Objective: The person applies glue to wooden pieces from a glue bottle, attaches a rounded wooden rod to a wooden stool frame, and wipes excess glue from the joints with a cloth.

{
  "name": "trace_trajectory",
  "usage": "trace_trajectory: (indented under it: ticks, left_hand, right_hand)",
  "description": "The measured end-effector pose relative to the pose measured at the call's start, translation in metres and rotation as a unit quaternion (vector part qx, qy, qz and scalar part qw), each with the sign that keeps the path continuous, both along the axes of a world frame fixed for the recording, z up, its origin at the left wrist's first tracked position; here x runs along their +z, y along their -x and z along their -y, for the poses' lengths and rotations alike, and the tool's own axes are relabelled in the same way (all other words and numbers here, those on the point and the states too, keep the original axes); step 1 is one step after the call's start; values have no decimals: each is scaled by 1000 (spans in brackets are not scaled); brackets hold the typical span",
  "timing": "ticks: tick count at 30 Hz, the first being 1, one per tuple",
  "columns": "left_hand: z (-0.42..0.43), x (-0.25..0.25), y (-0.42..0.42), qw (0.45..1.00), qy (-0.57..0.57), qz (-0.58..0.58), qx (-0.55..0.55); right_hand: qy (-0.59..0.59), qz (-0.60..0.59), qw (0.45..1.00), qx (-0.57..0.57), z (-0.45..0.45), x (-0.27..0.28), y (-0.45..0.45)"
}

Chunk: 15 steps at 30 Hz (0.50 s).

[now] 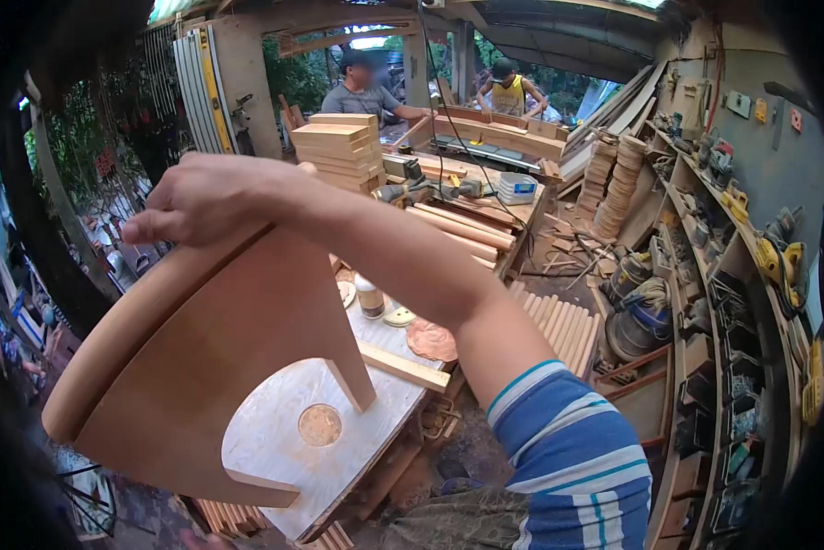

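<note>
A large curved wooden panel [201,339] with a thick rounded rail [146,330] along its upper left edge stands tilted on a pale worktable [357,431]. An arched cutout at its lower end leaves two leg-like prongs. My right hand [201,197] is closed over the top end of the rail, its arm reaching across from the right. At the bottom edge of the view, a small part of my left hand [203,541] shows below the panel; its fingers are mostly cut off. Through the cutout, a round wood-coloured disc or recess [320,425] shows on the tabletop.
Behind the panel are a jar [369,298], a round wooden piece [431,339] and a wood strip [403,365]. Stacked boards [339,151] and wooden rods [462,229] lie farther back. Tool shelves [724,302] line the right wall. Two people [366,96] work at the back.
</note>
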<state>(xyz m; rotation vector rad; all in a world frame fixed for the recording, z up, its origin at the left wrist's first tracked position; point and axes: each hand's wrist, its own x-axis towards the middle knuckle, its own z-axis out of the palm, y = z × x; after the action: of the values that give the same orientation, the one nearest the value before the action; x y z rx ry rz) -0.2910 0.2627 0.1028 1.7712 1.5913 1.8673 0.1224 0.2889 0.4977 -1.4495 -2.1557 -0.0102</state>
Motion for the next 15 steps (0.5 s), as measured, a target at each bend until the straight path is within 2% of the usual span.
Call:
trace_trajectory:
  ticks: [2, 3, 4, 5, 7, 10, 13, 15]
  left_hand:
    - [14, 81, -24, 992, -108, -67, -14]
    - [26, 112, -40, 991, -114, -66, -12]
    - [35, 160, -72, 977, -162, -134, -42]
    - [39, 201, -102, 954, -208, -201, -74]
    - [29, 251, -139, 848, -359, -386, -50]
    - [7, 294, -191, 839, -338, -428, 9]
    - [-15, 316, -222, 865, -297, -403, 35]
    - [-27, 320, -227, 852, -189, -484, 70]
  right_hand:
    - [-41, 5, 998, 39, -7, -6, -5]
    - [-80, 12, 994, 69, -7, -8, -9]
    - [-96, -7, 988, 118, 3, -7, -10]
    - [-100, -9, 988, 116, 7, -7, -14]
    - [-86, 17, 991, 100, 3, -6, -16]
    - [-123, 24, 986, 112, -3, -10, -17]
    - [-115, 13, 987, 113, -6, -12, -19]
    - [-115, 13, 986, 121, -9, -15, -22]
